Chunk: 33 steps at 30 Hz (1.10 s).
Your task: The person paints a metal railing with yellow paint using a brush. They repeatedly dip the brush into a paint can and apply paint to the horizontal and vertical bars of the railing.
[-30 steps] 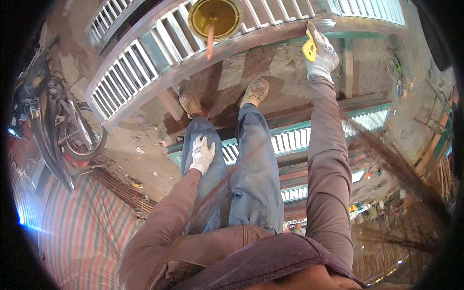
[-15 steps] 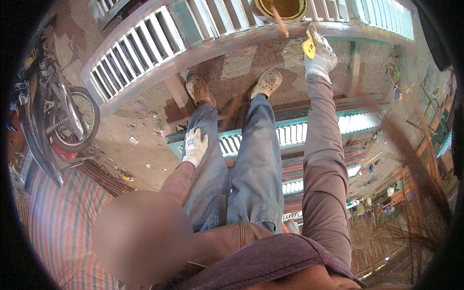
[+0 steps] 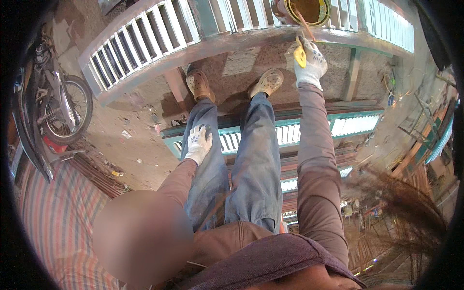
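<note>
My right hand point(image 3: 311, 66), in a white knit glove, is closed around a paintbrush with a yellow handle point(image 3: 300, 56). Its bristle end is mostly hidden, close to the near rail point(image 3: 227, 44) of a slatted wooden panel. Just beyond that hand, a round can point(image 3: 281, 13) of brownish paint sits on the white slats point(image 3: 169, 21), with a thin reddish stick point(image 3: 303, 20) leaning over its rim. Also gloved, my left hand point(image 3: 198, 144) lies flat on my left leg with its fingers loosely apart, holding nothing.
More teal-framed slatted panels point(image 3: 232, 140) lie behind my legs. At the left stands a motorcycle point(image 3: 65, 108), beside a striped sheet point(image 3: 58, 217). Scraps litter the dirt ground point(image 3: 130, 150). Blurred dark strands point(image 3: 401, 208) cross the lower right.
My right hand has moved left along the rail with the paintbrush, closer below the can. The panel and can appear farther right as the view shifts. My left hand stays on my leg.
</note>
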Available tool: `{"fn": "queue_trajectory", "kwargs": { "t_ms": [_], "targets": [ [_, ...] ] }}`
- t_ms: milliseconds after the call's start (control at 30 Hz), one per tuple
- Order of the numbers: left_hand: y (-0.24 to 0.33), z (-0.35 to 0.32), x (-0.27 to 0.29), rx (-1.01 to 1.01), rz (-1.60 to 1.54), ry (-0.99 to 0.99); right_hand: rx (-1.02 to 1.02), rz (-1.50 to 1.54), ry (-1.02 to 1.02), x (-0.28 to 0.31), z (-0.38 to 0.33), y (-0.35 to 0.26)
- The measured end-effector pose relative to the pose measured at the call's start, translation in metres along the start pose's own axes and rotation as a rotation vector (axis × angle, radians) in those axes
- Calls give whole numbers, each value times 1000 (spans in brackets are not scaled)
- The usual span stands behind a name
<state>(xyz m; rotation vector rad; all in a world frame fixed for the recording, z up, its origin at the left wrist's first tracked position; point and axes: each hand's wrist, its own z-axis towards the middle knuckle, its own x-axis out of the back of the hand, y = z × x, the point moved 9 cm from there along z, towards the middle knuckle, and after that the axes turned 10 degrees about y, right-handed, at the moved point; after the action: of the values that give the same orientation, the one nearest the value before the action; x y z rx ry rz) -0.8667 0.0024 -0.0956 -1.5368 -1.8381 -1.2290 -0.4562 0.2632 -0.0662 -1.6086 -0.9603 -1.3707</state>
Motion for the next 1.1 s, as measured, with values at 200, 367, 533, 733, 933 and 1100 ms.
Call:
{"fn": "queue_trajectory", "kwargs": {
  "t_ms": [200, 367, 533, 733, 933, 1100],
  "targets": [
    [-8, 2, -7, 96, -60, 0, 203, 229, -65, 3, -38, -55],
    [-3, 0, 4, 98, -100, 77, 514, 300, 277, 22, -52, -46],
    [6, -2, -18, 90, -42, -58, 538, 33, 298, -6, -22, -11],
    [11, 0, -26, 120, -5, -129, 644, 188, 151, -5, -81, -55],
    [16, 1, -19, 135, 20, -113, -61, 257, 424, 37, -19, 78],
    [16, 4, -24, 138, 19, -151, 12, 160, 346, 29, 0, 75]
  ]
}}
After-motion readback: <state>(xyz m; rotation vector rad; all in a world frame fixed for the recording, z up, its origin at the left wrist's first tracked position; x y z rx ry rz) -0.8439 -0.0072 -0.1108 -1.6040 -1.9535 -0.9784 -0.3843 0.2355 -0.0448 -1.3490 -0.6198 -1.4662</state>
